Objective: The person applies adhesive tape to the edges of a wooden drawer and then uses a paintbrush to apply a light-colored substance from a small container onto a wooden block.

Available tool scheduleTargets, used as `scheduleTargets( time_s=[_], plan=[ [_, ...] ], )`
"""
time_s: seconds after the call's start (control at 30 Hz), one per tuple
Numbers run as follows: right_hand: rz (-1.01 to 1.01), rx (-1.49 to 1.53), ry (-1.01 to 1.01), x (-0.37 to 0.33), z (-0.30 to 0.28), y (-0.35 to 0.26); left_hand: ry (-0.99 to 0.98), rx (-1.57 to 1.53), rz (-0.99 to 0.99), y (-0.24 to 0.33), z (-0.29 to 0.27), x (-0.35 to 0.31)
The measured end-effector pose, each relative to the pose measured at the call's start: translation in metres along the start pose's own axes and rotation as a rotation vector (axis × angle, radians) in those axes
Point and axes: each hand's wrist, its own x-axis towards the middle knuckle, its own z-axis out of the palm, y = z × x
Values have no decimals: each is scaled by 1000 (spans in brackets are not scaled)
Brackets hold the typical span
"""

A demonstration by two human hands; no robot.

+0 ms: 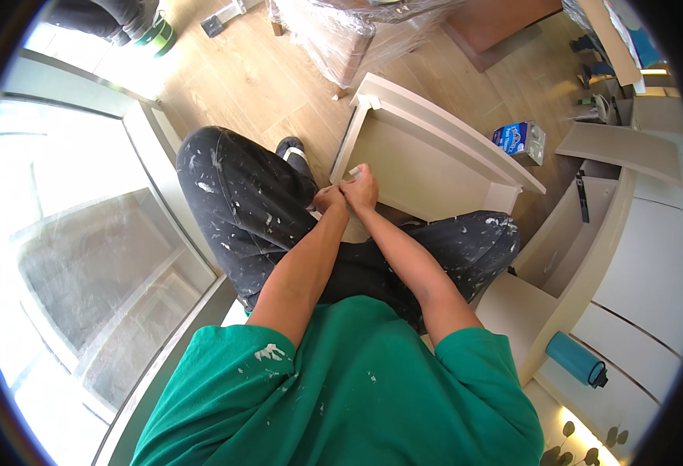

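Our left hand and right hand meet by the drawer.
At its near-left corner, the right seems to pinch a white scrap; the left curls, contents hidden. Our right knee nudging the drawer could break that pinch.

Blue-fronted box, upper right of frame: label with large white lettering on blue; smaller print too small to read.

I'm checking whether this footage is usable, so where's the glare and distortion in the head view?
Head view: glare washes out much of the glass pane at left; the cabinet edge at right bows; black corners frame the picture; the drawer looks clear.
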Motion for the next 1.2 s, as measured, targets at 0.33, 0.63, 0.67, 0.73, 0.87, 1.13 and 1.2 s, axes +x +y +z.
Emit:
scheduleTargets(
  time_s=[0.33,0.63,0.67,0.73,0.87,1.13,1.2],
  plan=[
    [-26,-105,49,-3,0,-6,22,124,67,4,-7,-4],
    [46,-100,52,2,-19,-3,-207,46,-73,-15,18,44],
    [55,-60,102,8,-19,0,-240,88,-101,-6,13,33],
    [51,14,183,14,-23,-3,-155,182,-6,-17,11,50],
    [63,403,458,42,-49,-12,11,329,43,-21,15,59],
    [-410,598,640,27,-176,-85,22,632,181,-1,-2,52],
    [-442,752,416,19,-215,-93,153,518,220,3,9,43]
  ],
)
